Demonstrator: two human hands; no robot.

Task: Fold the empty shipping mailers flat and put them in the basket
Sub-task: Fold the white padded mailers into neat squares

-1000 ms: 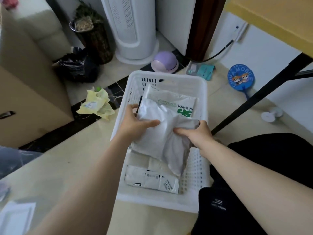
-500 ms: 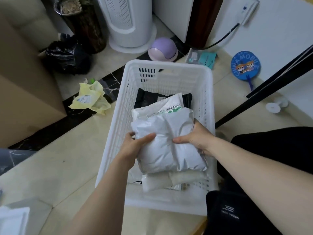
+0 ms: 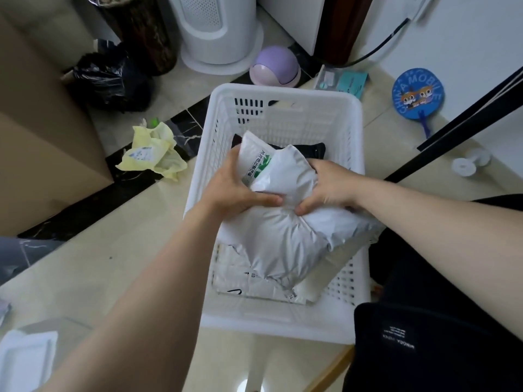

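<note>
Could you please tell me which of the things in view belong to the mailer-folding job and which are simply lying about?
Job: white basket; grey mailer, gripped by left hand and right hand; green-printed mailer; black mailer; flat white mailer; probably the crumpled yellow mailer on the floor.
Lying about: black rubbish bag; purple dome; blue fan; cardboard box.

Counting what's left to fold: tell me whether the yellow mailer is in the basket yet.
No, the crumpled yellow mailer lies on the floor left of the white basket, outside its walls.
</note>
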